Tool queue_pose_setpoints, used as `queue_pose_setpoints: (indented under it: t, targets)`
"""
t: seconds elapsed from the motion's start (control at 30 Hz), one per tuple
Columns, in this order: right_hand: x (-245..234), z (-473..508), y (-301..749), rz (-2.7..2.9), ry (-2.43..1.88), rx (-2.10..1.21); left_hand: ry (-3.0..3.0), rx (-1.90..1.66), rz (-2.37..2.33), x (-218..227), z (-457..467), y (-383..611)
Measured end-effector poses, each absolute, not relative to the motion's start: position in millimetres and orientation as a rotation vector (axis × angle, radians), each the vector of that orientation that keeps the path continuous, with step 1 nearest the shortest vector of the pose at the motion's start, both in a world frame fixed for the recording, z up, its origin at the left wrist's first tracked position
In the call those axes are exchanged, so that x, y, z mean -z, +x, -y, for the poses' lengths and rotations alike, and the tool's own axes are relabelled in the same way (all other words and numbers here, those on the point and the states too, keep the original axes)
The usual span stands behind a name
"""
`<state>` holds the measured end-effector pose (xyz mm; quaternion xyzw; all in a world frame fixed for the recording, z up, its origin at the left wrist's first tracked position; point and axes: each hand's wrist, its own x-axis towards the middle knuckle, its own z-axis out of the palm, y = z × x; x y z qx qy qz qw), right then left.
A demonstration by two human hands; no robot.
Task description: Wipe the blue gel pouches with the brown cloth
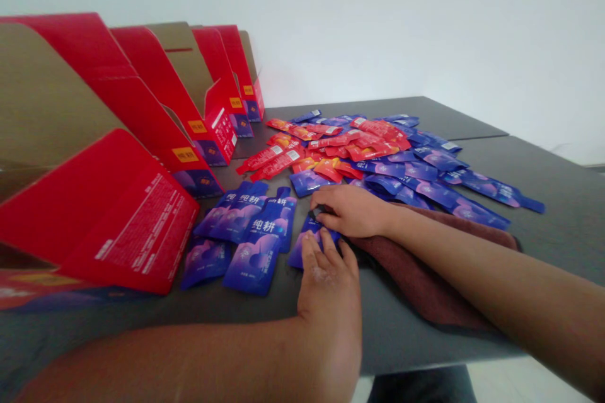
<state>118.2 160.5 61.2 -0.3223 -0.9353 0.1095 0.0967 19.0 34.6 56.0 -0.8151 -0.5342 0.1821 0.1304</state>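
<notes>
One blue pouch (297,252) flat on tabletop (539,170), mostly hidden under both hands. L hand (331,277): fingers slightly spread on it. R hand (352,208): fingers curled at its upper end, can't tell if pinching; dark bit (319,209) there unclear. Brown cloth (425,289) part-hidden by R forearm. Nearest red box (142,233) cut off, L edge.
</notes>
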Motion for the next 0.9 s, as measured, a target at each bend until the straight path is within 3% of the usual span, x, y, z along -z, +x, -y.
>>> queue_pose_setpoints:
  t: [0.9]
  targets:
    - [-60.0,-161.2,118.4,2.769,-0.937,-0.320,-2.369,-0.430,1.584,-55.7,-34.3,18.3]
